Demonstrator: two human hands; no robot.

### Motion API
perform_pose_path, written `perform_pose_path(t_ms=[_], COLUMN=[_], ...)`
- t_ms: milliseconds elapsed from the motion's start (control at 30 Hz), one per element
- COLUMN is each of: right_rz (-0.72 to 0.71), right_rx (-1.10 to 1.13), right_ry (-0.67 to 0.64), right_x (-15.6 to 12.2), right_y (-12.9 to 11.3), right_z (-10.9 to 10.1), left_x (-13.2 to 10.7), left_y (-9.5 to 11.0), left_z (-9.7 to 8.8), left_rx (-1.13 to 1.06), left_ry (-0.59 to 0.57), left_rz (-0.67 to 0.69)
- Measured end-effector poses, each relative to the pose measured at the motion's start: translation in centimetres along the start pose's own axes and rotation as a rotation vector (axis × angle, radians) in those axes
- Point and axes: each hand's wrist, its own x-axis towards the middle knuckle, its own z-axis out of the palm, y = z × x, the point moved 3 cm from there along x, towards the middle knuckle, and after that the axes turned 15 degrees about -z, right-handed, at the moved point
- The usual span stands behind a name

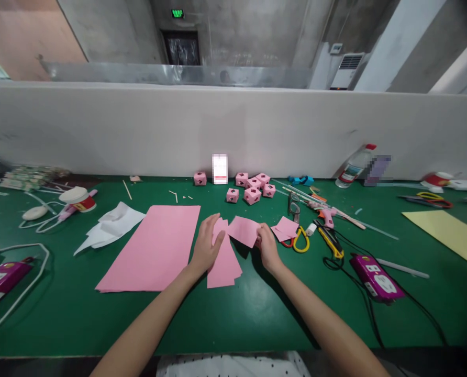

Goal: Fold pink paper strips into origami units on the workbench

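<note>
My right hand [268, 246] pinches a pink paper square [244, 231] by its right edge, holding it up over the table. My left hand [207, 246] lies with fingers stretched and thumb apart along the left side of some overlapping pink paper strips [224, 264]. To the left is a stack of large pink paper sheets [158, 246]. Right of my right hand, small pink paper pieces [286, 228] partly cover scissors with a yellow handle loop [301, 241]. Several pink paper cubes [252, 195] with dark openings stand farther back.
Behind the cubes a lit phone [220, 169] leans on the partition [158, 131]. At right lie a utility knife [331, 242], pink glue gun [327, 215], purple power strip [377, 277] and bottle [355, 166]. Crumpled white paper [113, 225] and a paper cup [78, 199] are at left.
</note>
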Motion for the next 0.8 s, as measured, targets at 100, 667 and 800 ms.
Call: perform_pose_path(t_ms=[100, 667, 800], right_rz=[0.110, 0.351, 0.330], right_rx=[0.155, 0.572, 0.560], right_ry=[-0.021, -0.129, -0.174], right_x=[-0.4, -0.3, -0.3], right_y=[0.1, 0.8, 0.8], right_z=[0.8, 1.3, 1.4], left_x=[-0.2, -0.9, -0.7], left_y=[0.9, -0.8, -1.1], left_z=[0.2, 3.4, 3.8], left_rx=[0.090, -0.776, -0.816], left_ry=[-0.135, -0.155, -0.170], left_rz=[0.114, -0.402, -0.450])
